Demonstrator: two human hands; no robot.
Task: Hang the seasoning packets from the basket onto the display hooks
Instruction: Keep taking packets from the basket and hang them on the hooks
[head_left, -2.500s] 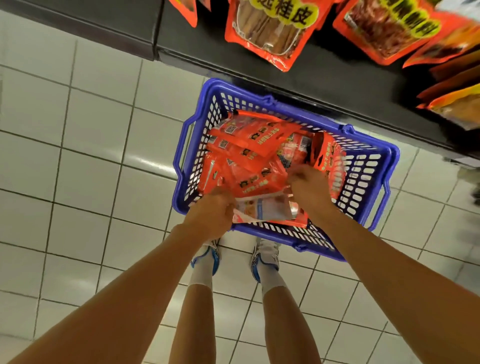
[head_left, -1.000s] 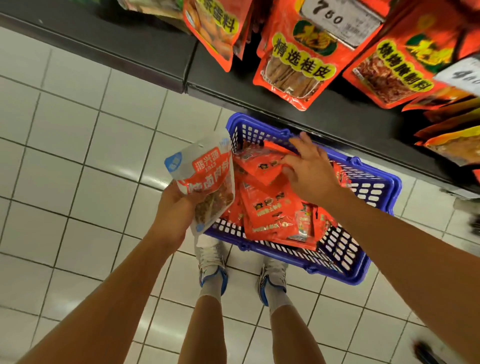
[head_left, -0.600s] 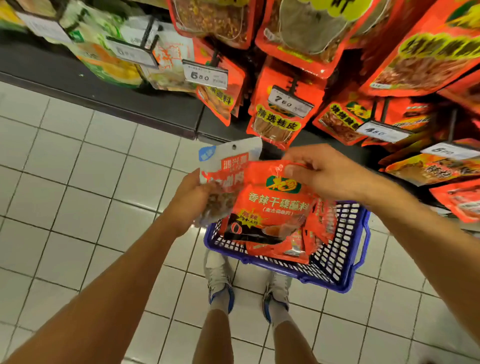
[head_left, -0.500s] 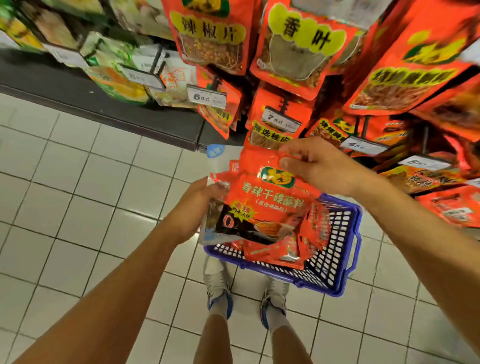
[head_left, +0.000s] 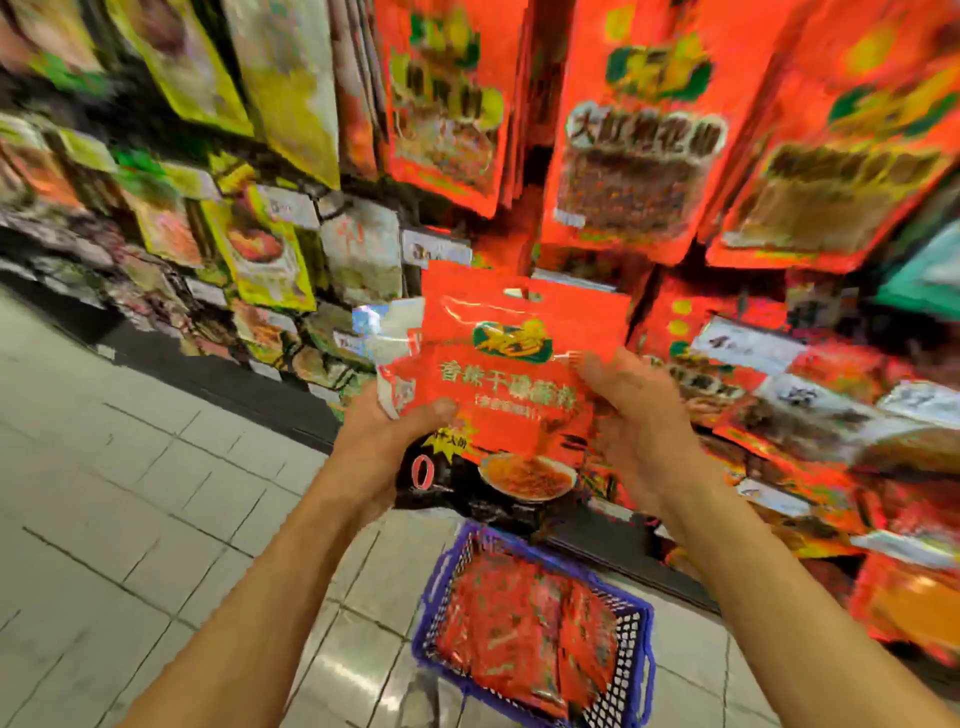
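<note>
Red foil fills the middle of the view: a seasoning packet (head_left: 511, 384) with a green logo and a black lower band is held up in front of the display wall (head_left: 623, 156), above the blue basket (head_left: 636, 670) on the floor. The left hand (head_left: 387, 441) has its grip closed on the packet's lower left side, thumb across the front. The right hand (head_left: 631, 421) holds the right edge, fingers curled behind it and thumb on the face. Behind the red packet, toward the left hand, a white-and-blue packet (head_left: 387, 332) peeks out; it seems to be in the same left grip, though the blur keeps me from being sure.

By my reading, the step in hand is the carry from basket to hook: the packet is lifted and squared up, not yet hung. The next move calls for finding the right hook among the hanging rows, lining the hole at the packet's top edge with the hook's tip, and sliding it on. No bare hook can be made out in this smeared frame.

Counts: two hands, both gripping; two packets held above the basket, one red and one white-and-blue; one basket, with a layer of red packets (head_left: 519, 629) inside, too blurred to number. Hung packets on the wall above the basket are many, beyond counting here.
</note>
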